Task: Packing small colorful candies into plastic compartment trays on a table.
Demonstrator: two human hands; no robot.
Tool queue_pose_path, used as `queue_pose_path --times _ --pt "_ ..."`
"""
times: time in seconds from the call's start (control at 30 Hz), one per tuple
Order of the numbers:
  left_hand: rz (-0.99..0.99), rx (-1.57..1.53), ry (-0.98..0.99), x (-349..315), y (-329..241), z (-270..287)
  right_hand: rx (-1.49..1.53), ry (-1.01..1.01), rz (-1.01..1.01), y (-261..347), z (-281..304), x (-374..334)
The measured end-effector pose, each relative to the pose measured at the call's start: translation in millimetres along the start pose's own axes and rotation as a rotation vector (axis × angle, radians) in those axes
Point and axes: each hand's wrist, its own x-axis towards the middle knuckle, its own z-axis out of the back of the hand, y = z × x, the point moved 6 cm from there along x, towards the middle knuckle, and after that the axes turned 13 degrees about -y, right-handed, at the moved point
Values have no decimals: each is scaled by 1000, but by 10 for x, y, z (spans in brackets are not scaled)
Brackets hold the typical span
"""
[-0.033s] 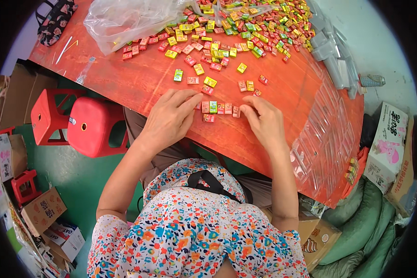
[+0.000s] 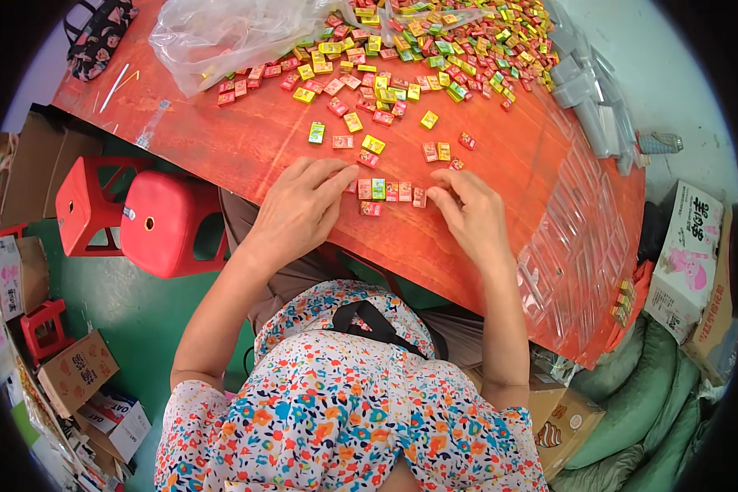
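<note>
Several small flat candy-sized boxes stand in a short row before me: red and pink ones, with a green box (image 2: 378, 189) among them. My left hand (image 2: 302, 205) lies at the left end of the row, its fingers bent loosely over the table and its fingertips beside a partly hidden red box (image 2: 353, 187). My right hand (image 2: 471, 211) is beside the pink box (image 2: 419, 197) at the right end, thumb and forefinger apart with nothing between them. One more red box (image 2: 371, 209) lies just below the row, and a yellow box (image 2: 373, 144) above it.
A big heap of red, yellow and green boxes (image 2: 443, 61) covers the table's far side, beside a clear plastic bag (image 2: 230, 37). Clear plastic trays (image 2: 570, 246) lie at right. Red stools (image 2: 164, 221) stand left of the red table (image 2: 213, 139).
</note>
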Motion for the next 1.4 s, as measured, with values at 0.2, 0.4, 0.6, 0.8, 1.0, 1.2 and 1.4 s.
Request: queue_pose_path --times 0.2,0.4,0.6,0.8,1.0,1.2,1.4 --pt "57 30 85 -62 49 -31 -4 101 203 132 -19 -72" --pt "160 63 38 -47 57 -61 -70 53 212 88 -74 -52" --pt "273 -42 102 -72 106 -62 36 83 186 61 -55 -48" --pt "314 -102 144 -102 109 25 59 69 165 36 25 -47" --pt "345 -101 165 -93 67 26 -3 81 224 77 -51 -27" --pt "320 -99 136 -132 114 54 -32 80 246 56 -77 -34" --pt "290 -62 141 -120 8 27 -42 79 245 53 -101 -51"
